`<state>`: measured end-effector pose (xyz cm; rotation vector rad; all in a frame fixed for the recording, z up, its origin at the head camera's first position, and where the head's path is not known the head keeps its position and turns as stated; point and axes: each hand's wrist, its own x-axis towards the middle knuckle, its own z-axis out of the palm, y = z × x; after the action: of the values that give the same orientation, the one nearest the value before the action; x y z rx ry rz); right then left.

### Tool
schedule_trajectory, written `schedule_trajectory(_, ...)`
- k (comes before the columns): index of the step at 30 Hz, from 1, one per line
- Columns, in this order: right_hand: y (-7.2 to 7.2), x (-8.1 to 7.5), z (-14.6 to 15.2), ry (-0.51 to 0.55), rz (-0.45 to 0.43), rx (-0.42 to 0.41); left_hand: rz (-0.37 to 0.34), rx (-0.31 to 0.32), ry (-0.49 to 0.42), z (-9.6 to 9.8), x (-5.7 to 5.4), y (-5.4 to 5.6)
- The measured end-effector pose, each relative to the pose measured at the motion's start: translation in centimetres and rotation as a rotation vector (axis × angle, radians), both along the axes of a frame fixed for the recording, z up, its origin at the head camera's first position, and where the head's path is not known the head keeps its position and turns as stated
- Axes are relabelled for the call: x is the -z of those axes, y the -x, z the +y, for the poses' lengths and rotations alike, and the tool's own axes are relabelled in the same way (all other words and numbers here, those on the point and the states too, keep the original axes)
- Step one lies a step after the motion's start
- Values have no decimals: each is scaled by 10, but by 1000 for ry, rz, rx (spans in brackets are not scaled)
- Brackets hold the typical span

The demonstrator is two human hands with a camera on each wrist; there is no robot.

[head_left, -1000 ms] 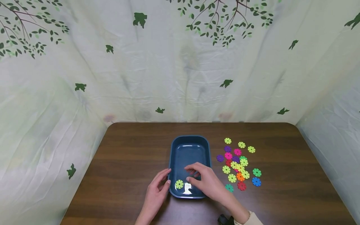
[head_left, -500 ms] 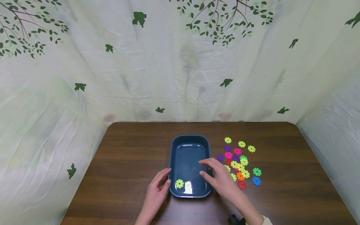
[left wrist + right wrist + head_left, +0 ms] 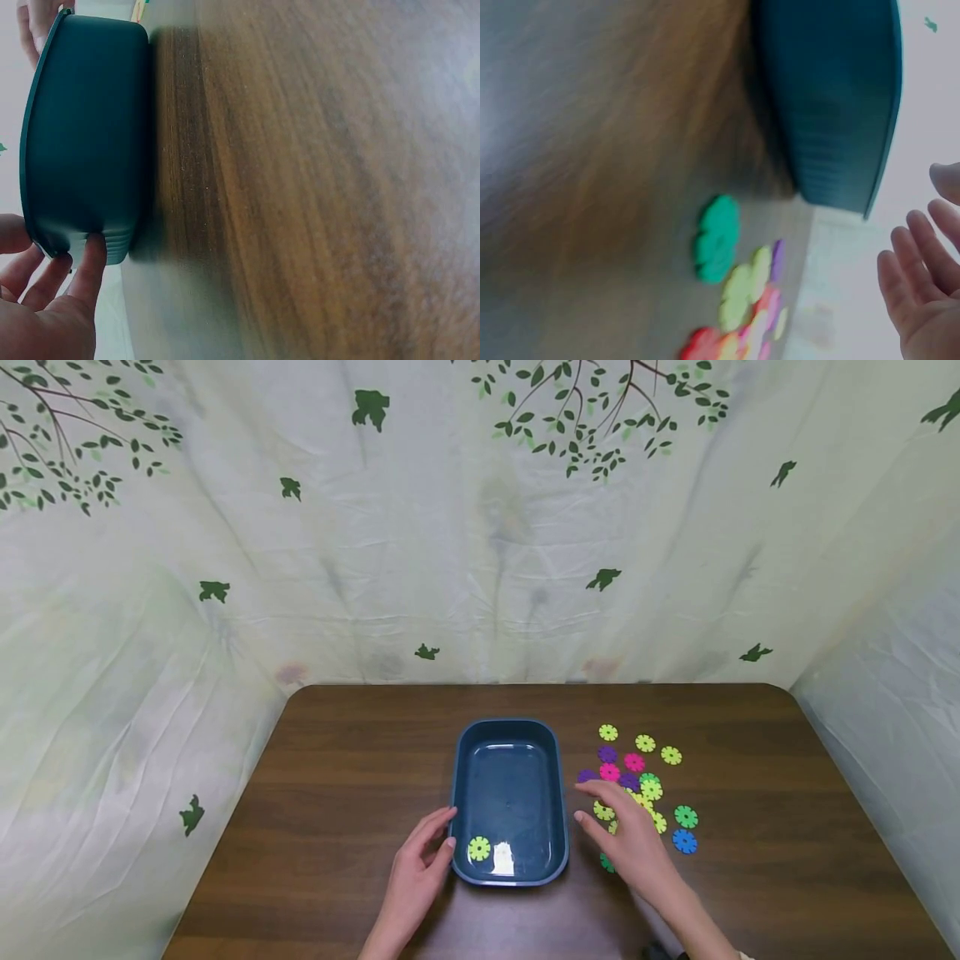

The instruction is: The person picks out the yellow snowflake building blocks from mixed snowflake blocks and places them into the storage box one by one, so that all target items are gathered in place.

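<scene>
A deep blue rectangular tray (image 3: 510,797) stands on the wooden table, one yellow-green flower-shaped plastic disc (image 3: 479,849) lying near its front left corner. My left hand (image 3: 416,872) steadies the tray's left side; in the left wrist view its extended fingers (image 3: 90,262) press the outer wall just under the rim. To the right of the tray, my right hand (image 3: 630,839) hovers by the scattered flower discs (image 3: 634,762), thumb and fingers apart and holding nothing. It hides part of the pile. The right wrist view shows its loosely spread fingers (image 3: 922,262) above the table.
Yellow, pink, purple, green, orange and red discs lie right of the tray, some overlapping. A green disc (image 3: 686,817) and a blue disc (image 3: 684,842) lie at the pile's right edge. White cloth (image 3: 487,527) printed with leaves and birds hangs behind the brown table (image 3: 360,760).
My right hand has moved from over the tray out to the right, across its rim, to the disc pile. My left hand and the tray stay where they were.
</scene>
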<state>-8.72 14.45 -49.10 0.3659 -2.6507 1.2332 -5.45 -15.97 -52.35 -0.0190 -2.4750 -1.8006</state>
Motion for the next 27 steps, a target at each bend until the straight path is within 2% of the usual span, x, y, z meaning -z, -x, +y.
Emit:
schedule_trajectory(5,-5,10,17,-11,42,21,3,-2,5,0,1,0)
schedule_trajectory(17,-10,28,57,-104,24,70,-2,7,18,0,-1,1)
schedule_trajectory(27,-6,31,81,-156,-108,99,-21,2,17,0,0,0)
